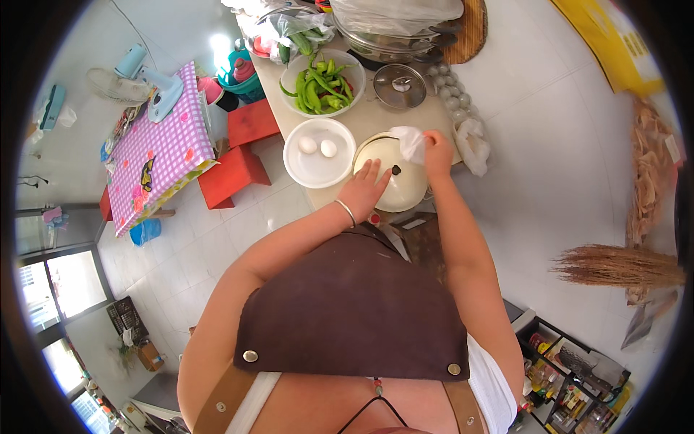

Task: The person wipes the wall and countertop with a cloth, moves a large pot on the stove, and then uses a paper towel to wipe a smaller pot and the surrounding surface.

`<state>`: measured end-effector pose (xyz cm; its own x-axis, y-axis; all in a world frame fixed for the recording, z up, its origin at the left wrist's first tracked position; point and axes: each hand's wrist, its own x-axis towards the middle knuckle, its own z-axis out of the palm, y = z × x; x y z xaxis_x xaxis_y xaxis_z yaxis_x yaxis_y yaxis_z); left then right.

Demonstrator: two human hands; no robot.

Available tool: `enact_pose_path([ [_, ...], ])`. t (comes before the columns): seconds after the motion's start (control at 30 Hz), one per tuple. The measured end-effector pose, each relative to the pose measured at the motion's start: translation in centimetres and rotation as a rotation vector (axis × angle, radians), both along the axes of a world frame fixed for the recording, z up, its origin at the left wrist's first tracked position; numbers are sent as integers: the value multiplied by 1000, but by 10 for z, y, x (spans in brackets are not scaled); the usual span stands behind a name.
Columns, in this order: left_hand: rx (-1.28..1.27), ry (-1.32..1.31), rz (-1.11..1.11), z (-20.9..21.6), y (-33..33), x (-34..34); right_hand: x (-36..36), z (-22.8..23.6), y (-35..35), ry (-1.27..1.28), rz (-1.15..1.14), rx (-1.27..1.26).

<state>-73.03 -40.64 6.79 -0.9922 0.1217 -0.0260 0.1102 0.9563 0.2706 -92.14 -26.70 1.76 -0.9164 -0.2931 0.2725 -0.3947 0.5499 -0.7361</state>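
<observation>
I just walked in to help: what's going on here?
The person's left hand rests on a cream lid with a dark knob. The right hand grips a white cloth or bag at the lid's far edge. To the left, two eggs sit in a white bowl; beyond it, green peppers fill another bowl.

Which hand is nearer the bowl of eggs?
Left. The left hand is on the lid, beside the egg bowl; the right hand is farther off, near the lid's right edge.
</observation>
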Motion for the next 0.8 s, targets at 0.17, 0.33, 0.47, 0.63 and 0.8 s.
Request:
enact_pose_path([
  [0.17,116,145,-186,-29,10,5,8,21,-18,-1,304,36],
  [0.33,84,66,-203,-22,20,4,22,26,-38,-355,766,360],
  [0.47,52,118,-178,-29,22,5,-11,20,-38,-404,661,328],
  [0.63,98,113,-170,-31,20,5,6,31,-53,-343,879,501],
  [0.8,120,106,-160,-29,21,6,-8,27,-54,-337,792,655],
])
